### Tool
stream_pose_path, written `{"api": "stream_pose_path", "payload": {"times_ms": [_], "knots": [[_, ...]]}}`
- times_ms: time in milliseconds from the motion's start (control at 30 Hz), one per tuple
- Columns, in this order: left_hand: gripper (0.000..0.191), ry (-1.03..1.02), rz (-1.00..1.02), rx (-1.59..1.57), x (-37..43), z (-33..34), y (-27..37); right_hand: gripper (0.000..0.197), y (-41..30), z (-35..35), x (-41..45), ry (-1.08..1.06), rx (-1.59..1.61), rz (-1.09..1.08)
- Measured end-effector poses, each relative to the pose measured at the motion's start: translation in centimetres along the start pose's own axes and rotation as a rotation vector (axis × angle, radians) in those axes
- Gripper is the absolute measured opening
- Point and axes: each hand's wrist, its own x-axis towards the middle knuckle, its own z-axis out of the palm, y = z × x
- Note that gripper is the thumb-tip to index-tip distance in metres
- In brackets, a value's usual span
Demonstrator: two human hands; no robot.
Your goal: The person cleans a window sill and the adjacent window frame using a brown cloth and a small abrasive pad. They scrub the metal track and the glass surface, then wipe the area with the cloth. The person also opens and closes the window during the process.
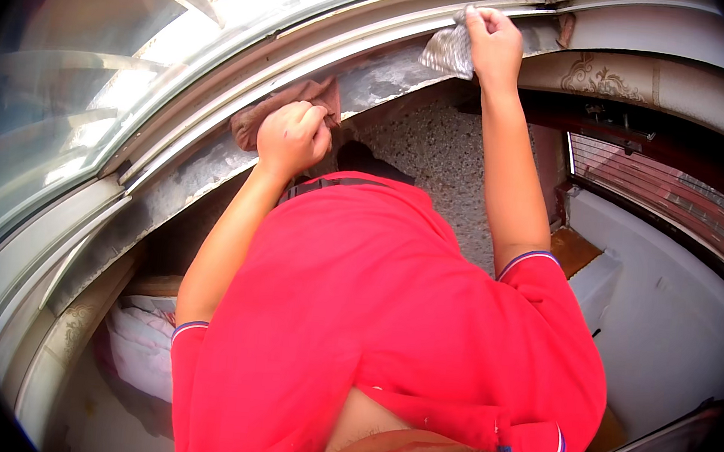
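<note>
Near the top of the view, my right hand pinches a crumpled grey, shiny mesh-like cloth, which hangs over the window sill. My left hand is closed on a reddish-brown cloth that lies on the sill further left. Between the two hands runs the worn grey sill, blotchy and with a chipped edge. Beyond it are the white tracks of the window frame.
Glass panes stand beyond the frame on the left. Another small brown cloth lies at the sill's right end. A speckled floor shows below, a white fabric bundle at lower left, and a white surface at right.
</note>
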Motion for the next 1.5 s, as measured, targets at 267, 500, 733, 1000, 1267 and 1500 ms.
{"api": "stream_pose_path", "payload": {"times_ms": [267, 500, 733, 1000, 1267, 1500], "knots": [[0.011, -0.013, 0.004, 0.017, 0.5, -0.3, 0.5, 0.011, 0.6, 2.3, 3.5, 0.478, -0.438, -0.476], [0.01, -0.021, -0.008, -0.004, 0.2, -0.2, 0.3, 0.016, -1.2, 6.5, -0.2, 0.187, -0.032, -0.3], [0.009, -0.03, -0.006, -0.015, 0.3, -0.3, 0.4, 0.022, 1.5, 5.9, 0.9, -0.027, 0.503, -0.103], [0.009, -0.046, -0.005, -0.024, 0.4, -0.4, 0.2, 0.024, -1.9, 6.3, -0.4, 0.16, -0.087, -0.166], [0.013, -0.04, 0.0, -0.018, 0.3, -0.1, 0.1, 0.019, 0.6, 5.9, 1.9, 0.29, -0.1, -0.184], [0.011, -0.061, -0.006, -0.018, 0.6, -0.4, 0.2, 0.015, -0.7, 8.2, -0.9, 0.214, -0.132, -0.332]]}}
